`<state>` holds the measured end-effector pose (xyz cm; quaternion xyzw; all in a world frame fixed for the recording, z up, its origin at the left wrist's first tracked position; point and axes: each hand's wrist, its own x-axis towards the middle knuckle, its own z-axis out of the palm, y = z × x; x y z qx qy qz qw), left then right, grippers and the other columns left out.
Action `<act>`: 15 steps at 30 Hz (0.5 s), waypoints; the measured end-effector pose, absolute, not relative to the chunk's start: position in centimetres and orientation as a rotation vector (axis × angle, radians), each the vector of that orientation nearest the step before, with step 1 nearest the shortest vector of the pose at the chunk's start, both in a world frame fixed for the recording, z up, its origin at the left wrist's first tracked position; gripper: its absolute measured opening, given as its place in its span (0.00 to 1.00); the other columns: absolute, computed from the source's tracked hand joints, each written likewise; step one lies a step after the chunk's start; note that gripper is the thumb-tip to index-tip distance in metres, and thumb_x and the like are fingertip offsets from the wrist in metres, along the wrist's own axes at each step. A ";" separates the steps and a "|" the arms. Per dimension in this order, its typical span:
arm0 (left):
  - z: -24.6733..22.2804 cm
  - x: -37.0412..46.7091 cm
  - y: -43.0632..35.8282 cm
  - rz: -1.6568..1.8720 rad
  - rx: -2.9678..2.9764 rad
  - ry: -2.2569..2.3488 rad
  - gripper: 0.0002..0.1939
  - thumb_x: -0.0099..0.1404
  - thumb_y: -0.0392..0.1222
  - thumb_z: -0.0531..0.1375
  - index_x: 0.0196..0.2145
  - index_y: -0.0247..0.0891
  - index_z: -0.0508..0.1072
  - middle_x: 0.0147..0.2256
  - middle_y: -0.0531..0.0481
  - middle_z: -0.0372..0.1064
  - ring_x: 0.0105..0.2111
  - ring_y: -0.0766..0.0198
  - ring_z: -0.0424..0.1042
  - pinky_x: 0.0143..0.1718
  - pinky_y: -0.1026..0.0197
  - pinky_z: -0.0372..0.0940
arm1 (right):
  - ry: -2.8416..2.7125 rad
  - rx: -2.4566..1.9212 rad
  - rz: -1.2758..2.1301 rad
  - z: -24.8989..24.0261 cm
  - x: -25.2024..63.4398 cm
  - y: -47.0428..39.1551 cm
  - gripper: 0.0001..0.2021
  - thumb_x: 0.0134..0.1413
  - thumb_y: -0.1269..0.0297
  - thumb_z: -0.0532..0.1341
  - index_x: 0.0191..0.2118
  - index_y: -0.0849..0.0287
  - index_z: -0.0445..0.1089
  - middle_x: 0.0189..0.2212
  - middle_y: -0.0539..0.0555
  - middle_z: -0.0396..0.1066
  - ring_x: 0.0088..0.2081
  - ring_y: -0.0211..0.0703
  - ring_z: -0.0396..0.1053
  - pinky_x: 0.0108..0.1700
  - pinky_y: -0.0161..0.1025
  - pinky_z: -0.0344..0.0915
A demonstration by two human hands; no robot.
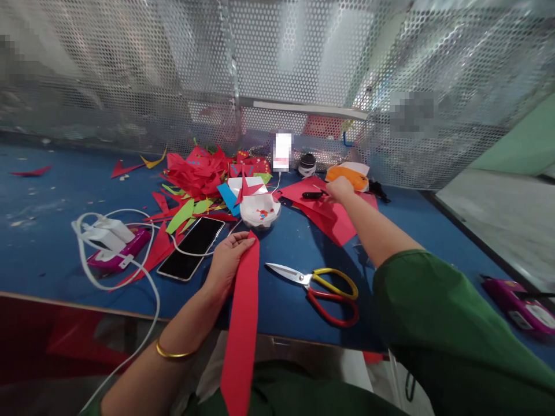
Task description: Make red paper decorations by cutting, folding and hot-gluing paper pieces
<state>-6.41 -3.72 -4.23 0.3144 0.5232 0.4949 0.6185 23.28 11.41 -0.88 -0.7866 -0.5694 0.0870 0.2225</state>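
Note:
My left hand (229, 260) pinches the top end of a long red paper strip (245, 306), which hangs down past the table's front edge. To the right of the strip lies a pair of scissors (306, 278), blades a little apart, with one yellow and one red handle. My right hand (340, 188) reaches over red paper sheets (336, 219), beside an orange item (351, 176). Its fingers are mostly hidden, so their hold cannot be made out. A black-handled tool (312, 195) with a thin metal end lies against that hand's left side.
A red paper pile (195, 173) and a white paper-lined bowl (260, 211) stand behind my left hand. A phone (191, 248), white cables and chargers (110, 234) lie at left. Farther back are a black-lidded jar (307, 164) and a perforated metal screen (286, 63).

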 end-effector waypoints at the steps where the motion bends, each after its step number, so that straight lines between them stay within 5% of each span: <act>1: -4.2 -6.4 -3.7 1.144 0.724 1.208 0.16 0.48 0.37 0.71 0.35 0.33 0.73 0.24 0.53 0.73 0.19 0.71 0.68 0.21 0.69 0.64 | -1.534 -2.222 0.170 -0.4 23.2 10.9 0.17 0.64 0.59 0.60 0.55 0.62 0.67 0.54 0.62 0.68 0.51 0.50 0.70 0.51 0.52 0.69; 4: -4.3 -6.4 -3.7 1.154 0.737 1.220 0.15 0.48 0.37 0.71 0.34 0.34 0.73 0.21 0.55 0.71 0.17 0.72 0.65 0.20 0.69 0.62 | -1.482 -2.319 -0.025 1.3 22.5 8.2 0.15 0.63 0.66 0.58 0.50 0.69 0.71 0.53 0.72 0.69 0.55 0.61 0.67 0.54 0.53 0.64; 9: -4.5 -6.4 -3.9 1.186 0.766 1.215 0.14 0.48 0.38 0.71 0.33 0.35 0.74 0.21 0.55 0.71 0.18 0.70 0.66 0.20 0.68 0.63 | -2.525 -2.158 0.277 2.0 20.0 -1.7 0.05 0.51 0.63 0.63 0.33 0.57 0.75 0.33 0.59 0.77 0.37 0.53 0.75 0.35 0.41 0.62; 15: -4.0 -6.2 -4.3 1.186 0.772 1.220 0.16 0.44 0.38 0.71 0.31 0.35 0.74 0.21 0.55 0.71 0.18 0.70 0.66 0.21 0.68 0.63 | -2.742 -2.062 0.256 -1.8 18.1 -11.8 0.12 0.48 0.64 0.60 0.41 0.58 0.69 0.39 0.63 0.75 0.36 0.53 0.74 0.30 0.41 0.56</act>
